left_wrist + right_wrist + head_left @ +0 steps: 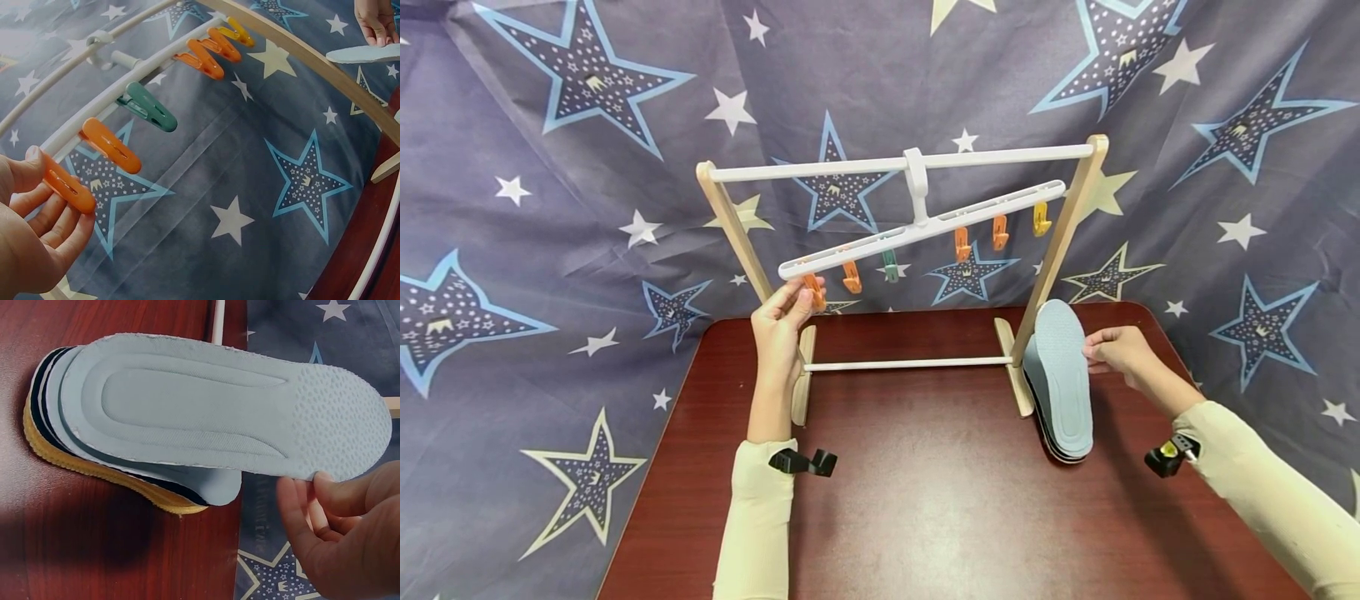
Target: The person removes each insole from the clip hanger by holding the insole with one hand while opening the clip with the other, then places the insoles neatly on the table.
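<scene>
A white clip hanger [880,240] hangs tilted from the top bar of a wooden rack, its left end lower. At that low end my left hand [780,329] pinches an orange clip [69,187] between thumb and fingers. More orange clips, a green clip [150,107] and a yellow clip [1041,219] hang along the hanger. On the right, my right hand [1122,354] pinches the edge of a light blue insole [200,406]. This insole is raised at its dimpled end, above a stack of other insoles [53,419] with a yellowish one at the bottom.
The rack's wooden right post [1063,242] stands right beside the insole stack. A white lower bar [910,364] joins the rack's feet on the dark red table [925,500]. Behind it hangs a grey star-patterned cloth [850,83].
</scene>
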### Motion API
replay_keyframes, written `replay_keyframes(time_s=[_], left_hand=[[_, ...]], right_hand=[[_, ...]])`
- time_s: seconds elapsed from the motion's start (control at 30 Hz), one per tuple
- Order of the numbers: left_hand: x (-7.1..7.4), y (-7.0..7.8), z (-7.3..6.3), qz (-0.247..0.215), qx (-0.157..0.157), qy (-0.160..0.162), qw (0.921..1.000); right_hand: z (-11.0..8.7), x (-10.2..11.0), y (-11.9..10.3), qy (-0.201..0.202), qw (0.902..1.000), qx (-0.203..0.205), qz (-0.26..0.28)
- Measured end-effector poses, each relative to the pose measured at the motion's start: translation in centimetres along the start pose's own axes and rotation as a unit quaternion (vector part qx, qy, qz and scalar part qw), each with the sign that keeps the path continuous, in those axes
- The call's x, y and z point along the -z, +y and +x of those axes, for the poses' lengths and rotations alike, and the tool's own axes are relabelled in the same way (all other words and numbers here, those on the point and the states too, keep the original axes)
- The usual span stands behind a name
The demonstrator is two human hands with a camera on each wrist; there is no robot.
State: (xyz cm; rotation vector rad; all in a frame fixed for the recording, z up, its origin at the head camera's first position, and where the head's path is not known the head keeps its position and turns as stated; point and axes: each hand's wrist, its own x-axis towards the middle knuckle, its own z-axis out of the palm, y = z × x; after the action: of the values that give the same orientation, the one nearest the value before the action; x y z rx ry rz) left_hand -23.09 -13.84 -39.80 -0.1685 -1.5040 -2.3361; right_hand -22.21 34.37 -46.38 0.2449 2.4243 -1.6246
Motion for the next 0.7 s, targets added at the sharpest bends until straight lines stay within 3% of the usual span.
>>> replay_keyframes(time_s=[0.7], left_hand=[[-0.1, 0.1, 0.0, 0.000, -0.004, -0.005, 1.0000]], right_hand=[[1.1, 0.1, 0.5, 0.000, 0.9994, -0.034, -0.006]])
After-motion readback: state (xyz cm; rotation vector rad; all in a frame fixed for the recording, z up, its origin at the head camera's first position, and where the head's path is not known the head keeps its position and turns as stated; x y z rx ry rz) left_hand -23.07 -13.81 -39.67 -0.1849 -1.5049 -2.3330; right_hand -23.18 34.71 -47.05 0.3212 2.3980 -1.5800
